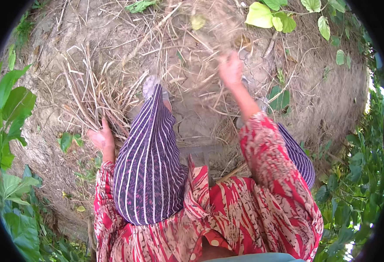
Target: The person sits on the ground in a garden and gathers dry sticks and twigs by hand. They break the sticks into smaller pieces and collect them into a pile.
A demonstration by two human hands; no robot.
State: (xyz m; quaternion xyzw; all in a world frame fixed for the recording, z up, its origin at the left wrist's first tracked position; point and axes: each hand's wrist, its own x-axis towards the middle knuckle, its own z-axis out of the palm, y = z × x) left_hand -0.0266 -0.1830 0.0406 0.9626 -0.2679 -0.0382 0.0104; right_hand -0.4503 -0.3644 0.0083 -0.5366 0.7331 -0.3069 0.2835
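My left hand [102, 136] grips the lower end of a loose bundle of dry stalks [89, 90], thumb on top and fingers mostly hidden beneath. The stalks fan out away from me over the soil, left of my striped trouser leg [149, 163]. Farther forward on the right, my right hand [231, 68] is low over the ground with its fingers curled. Motion blurs it and the dry straw [223, 42] around its fingertips, so whether it grasps any cannot be told.
Dry stems and straw [159, 49] litter the cracked bare soil [192, 121]. Leafy green plants stand on the left [10, 108] and right [352, 183]. A vine with yellow-green leaves [260, 14] lies at the far right. My shoe [151, 85] is beside the bundle.
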